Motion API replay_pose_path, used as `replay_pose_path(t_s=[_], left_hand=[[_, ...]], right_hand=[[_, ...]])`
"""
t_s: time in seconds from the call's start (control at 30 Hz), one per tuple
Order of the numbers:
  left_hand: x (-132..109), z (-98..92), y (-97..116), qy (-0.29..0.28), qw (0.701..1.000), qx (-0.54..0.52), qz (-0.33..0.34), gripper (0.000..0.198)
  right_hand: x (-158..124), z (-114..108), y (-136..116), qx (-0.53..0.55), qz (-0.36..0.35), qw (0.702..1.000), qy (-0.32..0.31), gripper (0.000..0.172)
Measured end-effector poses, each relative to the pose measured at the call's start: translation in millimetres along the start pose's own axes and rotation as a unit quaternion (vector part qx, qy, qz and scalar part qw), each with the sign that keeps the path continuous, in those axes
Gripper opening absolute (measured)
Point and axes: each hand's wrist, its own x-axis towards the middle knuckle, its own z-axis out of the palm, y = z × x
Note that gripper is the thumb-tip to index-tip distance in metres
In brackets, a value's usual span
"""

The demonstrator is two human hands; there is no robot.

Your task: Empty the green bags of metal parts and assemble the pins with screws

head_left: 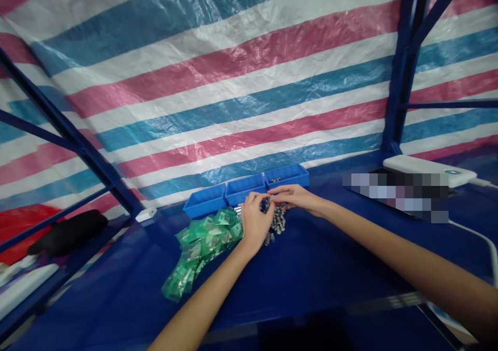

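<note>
My left hand (257,221) is over a pile of small silvery metal parts (278,220), fingers curled and thumb bent in towards them. From the right, my right hand (299,197) reaches in so that its fingertips meet those of my left. Both hands look pinched at the fingertips, but whatever is between them is too small and hidden to name. Left of my left hand lies a heap of small green plastic bags (208,242). Just beyond my hands stand three blue bins, a left one (204,200), a middle one (244,187) and a right one (290,175) with a few small metal pieces.
The blue table (311,278) carries a small white block (146,214) at left. On the right lie a dark flat device (397,192), partly blurred out, and a white power bank (428,169) with a white cable (476,235). Blue metal posts (402,76) and a striped sheet (241,81) stand behind.
</note>
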Motion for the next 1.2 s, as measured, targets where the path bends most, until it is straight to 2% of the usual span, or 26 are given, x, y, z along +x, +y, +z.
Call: replay_pose_path(t_s=[0.23, 0.53, 0.87, 0.97, 1.1, 1.2], left_hand=[[-0.3, -1.0, -2.0, 0.003, 0.999, 0.028, 0.021, 0.011], [2.7, -1.6, -3.5, 0.026, 0.999, -0.039, 0.010, 0.014], [2.0, -3.5, -4.2, 0.037, 0.998, -0.048, 0.025, 0.016], [3.4, -4.1, -4.5, 0.025, 0.999, -0.024, 0.022, 0.018], [7.1, -6.4, -6.8, -0.007, 1.000, 0.025, 0.003, 0.033], [9.1, -9.5, -6.6, -0.043, 0.998, 0.056, -0.001, 0.023]], right_hand=[[-0.7, 5.1, 0.6, 0.019, -0.002, 1.000, -0.002, 0.037], [2.6, 1.8, 4.2, 0.081, -0.024, 0.996, -0.026, 0.028], [2.1, 1.7, 0.9, 0.094, -0.006, 0.996, 0.009, 0.027], [4.3, 0.5, 2.1, 0.094, 0.001, 0.995, 0.039, 0.026], [10.8, -8.1, 5.0, 0.130, 0.009, 0.983, 0.128, 0.013], [15.9, -18.8, 7.1, 0.153, 0.004, 0.969, 0.193, 0.013]])
